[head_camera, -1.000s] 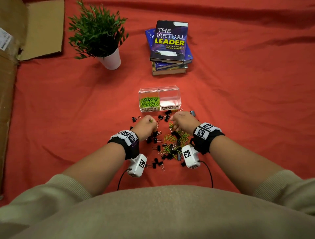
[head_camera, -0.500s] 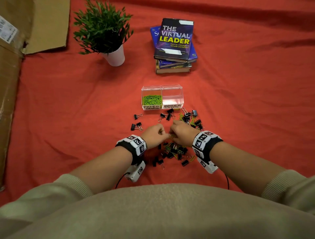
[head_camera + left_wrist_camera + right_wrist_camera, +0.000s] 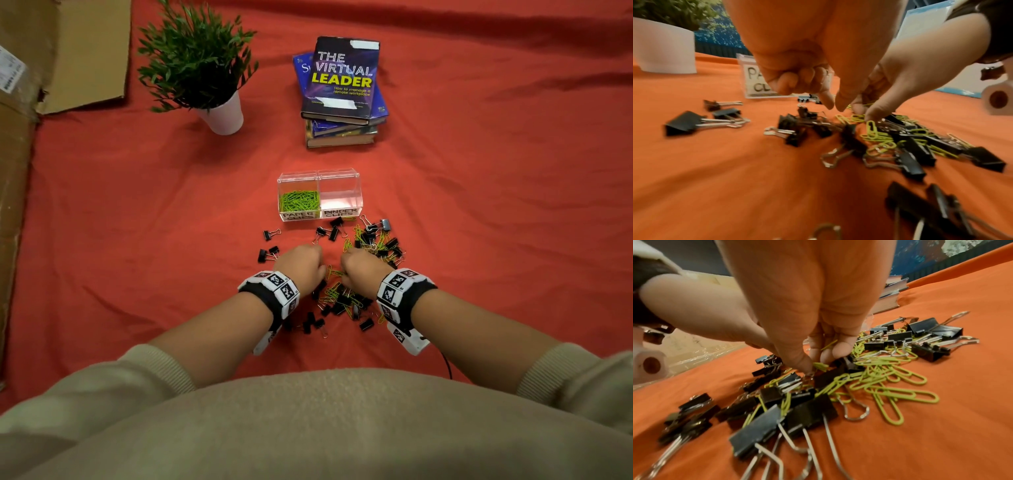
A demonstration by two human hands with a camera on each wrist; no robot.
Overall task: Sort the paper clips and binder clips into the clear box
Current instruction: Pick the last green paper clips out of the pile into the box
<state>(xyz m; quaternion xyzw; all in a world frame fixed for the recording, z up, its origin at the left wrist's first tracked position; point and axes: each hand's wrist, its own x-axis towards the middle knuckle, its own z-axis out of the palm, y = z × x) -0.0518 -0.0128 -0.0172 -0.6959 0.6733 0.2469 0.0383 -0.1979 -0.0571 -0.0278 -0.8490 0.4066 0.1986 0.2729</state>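
Observation:
The clear box (image 3: 318, 195) stands on the red cloth with two compartments. Green paper clips (image 3: 299, 200) fill the left one, labelled PAPER CLIPS; the right one, labelled BINDER CLIPS, looks bare. In front of it lies a mixed pile of black binder clips (image 3: 812, 415) and green paper clips (image 3: 900, 395). Both hands are down in the pile. My right hand (image 3: 818, 363) pinches green paper clips at its fingertips. My left hand (image 3: 835, 106) has its fingers curled, thumb and forefinger tips pointing down close together, nothing visible between them.
A potted plant (image 3: 219, 113) stands at the back left and a stack of books (image 3: 342, 99) behind the box. Flattened cardboard (image 3: 68, 51) lies along the left edge. Stray binder clips (image 3: 269, 253) lie left of the pile.
Both hands have drawn back from just in front of the box to the middle of the pile, then moved slightly apart.

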